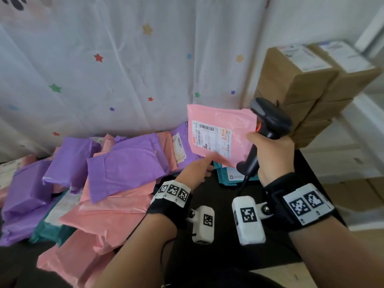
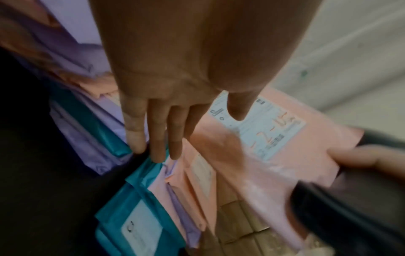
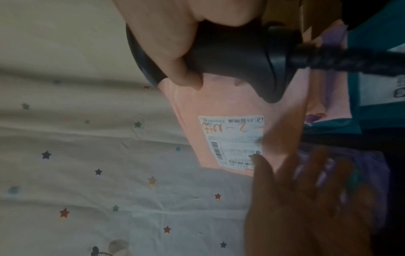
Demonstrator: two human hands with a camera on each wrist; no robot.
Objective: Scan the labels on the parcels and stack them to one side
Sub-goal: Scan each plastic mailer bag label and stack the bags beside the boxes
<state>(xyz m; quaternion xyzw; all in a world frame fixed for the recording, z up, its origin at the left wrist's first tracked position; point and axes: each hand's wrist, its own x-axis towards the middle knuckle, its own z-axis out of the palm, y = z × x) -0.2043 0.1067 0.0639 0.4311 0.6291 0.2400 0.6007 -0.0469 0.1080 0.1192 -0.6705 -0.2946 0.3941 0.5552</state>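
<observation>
A pink parcel bears a white label with orange handwriting, the scanner is black, the pile mixes purple, pink and teal, and the white curtain carries coloured stars

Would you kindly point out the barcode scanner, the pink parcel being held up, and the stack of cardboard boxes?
barcode scanner [image 1: 270, 119]: head view, on its dark head.
pink parcel [image 1: 212, 115]: head view, on bare pink above the label.
cardboard boxes [image 1: 291, 80]: head view, on the top box's front face.

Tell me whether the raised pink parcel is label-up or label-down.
Label-up: the pink parcel is tilted toward the camera, its white shipping label with barcodes and orange handwriting in view, beside the scanner.
</observation>
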